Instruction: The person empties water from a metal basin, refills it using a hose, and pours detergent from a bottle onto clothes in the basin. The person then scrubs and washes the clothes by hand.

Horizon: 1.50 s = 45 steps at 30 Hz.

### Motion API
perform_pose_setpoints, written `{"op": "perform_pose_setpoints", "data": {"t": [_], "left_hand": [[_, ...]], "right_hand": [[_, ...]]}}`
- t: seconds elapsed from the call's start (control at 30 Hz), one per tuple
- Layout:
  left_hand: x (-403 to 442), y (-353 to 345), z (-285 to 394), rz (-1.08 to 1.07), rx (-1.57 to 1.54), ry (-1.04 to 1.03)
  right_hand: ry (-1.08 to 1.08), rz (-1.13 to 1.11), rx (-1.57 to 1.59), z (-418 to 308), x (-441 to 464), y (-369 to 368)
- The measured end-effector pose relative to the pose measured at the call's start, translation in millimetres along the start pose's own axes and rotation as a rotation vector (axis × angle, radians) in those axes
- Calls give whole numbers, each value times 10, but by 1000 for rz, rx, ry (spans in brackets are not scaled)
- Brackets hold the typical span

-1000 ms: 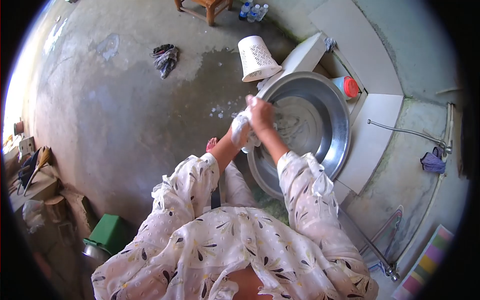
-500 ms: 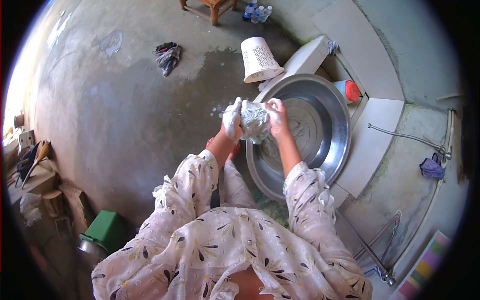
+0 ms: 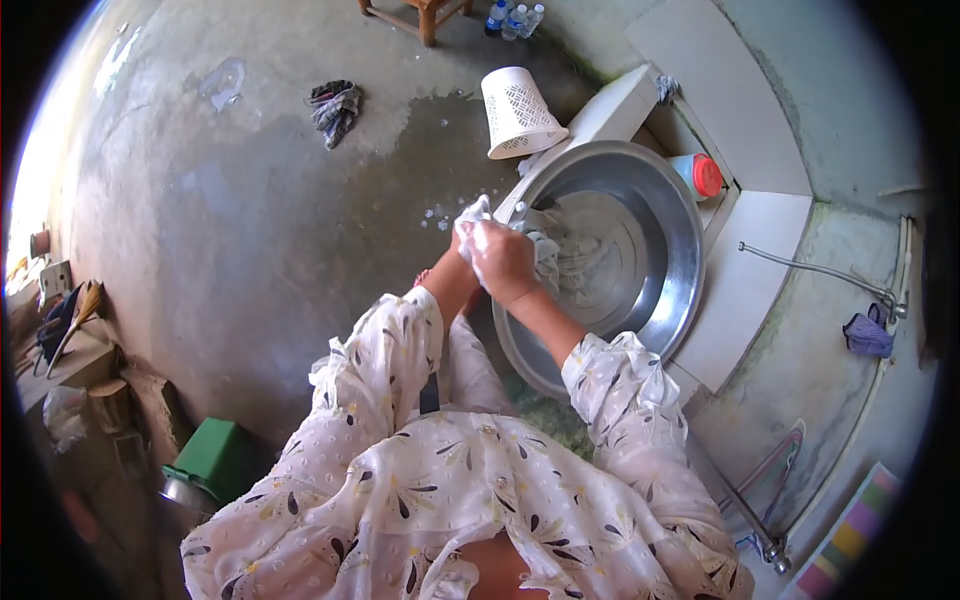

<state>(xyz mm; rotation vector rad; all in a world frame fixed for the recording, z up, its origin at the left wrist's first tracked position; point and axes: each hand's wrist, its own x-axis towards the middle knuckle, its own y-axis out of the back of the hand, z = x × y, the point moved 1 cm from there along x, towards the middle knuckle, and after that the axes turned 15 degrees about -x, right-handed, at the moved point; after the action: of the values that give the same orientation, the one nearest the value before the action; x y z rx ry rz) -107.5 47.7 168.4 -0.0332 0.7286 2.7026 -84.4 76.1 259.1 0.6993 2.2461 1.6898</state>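
Observation:
Over the near left rim of a large metal basin (image 3: 690, 260), my two soapy hands are pressed together. My right hand (image 3: 503, 262) is closed round a wet, foamy light-coloured cloth (image 3: 546, 258), which hangs from it inside the basin. My left hand (image 3: 470, 222), covered in white suds, is closed on the same cloth and partly hidden behind my right hand. More pale wet cloth seems to lie in the basin below, though the hands' own piece is hard to separate from it.
A white perforated basket (image 3: 520, 115) stands behind the basin. A container with a red lid (image 3: 705, 176) sits at its right. A dark crumpled cloth (image 3: 336, 112) lies on the floor, with a wooden stool (image 3: 428, 20) and several plastic bottles (image 3: 514, 20) farther back.
My right hand has moved left to meet my left hand. The cloth, earlier bunched and stretched between the hands, now hangs to the right of them over the basin.

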Motion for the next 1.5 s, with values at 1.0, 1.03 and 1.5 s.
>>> {"op": "perform_pose_setpoints", "data": {"t": [1.0,1.03,1.5], "left_hand": [[466,547,135,-458,-1377,822],[463,585,166,-393,-1394,791],[527,592,619,-182,-1443,587]], "right_hand": [[-552,-40,1348,870,150,476],[-544,9,1328,915,143,464],[-365,239,900,653,269,968]]}}
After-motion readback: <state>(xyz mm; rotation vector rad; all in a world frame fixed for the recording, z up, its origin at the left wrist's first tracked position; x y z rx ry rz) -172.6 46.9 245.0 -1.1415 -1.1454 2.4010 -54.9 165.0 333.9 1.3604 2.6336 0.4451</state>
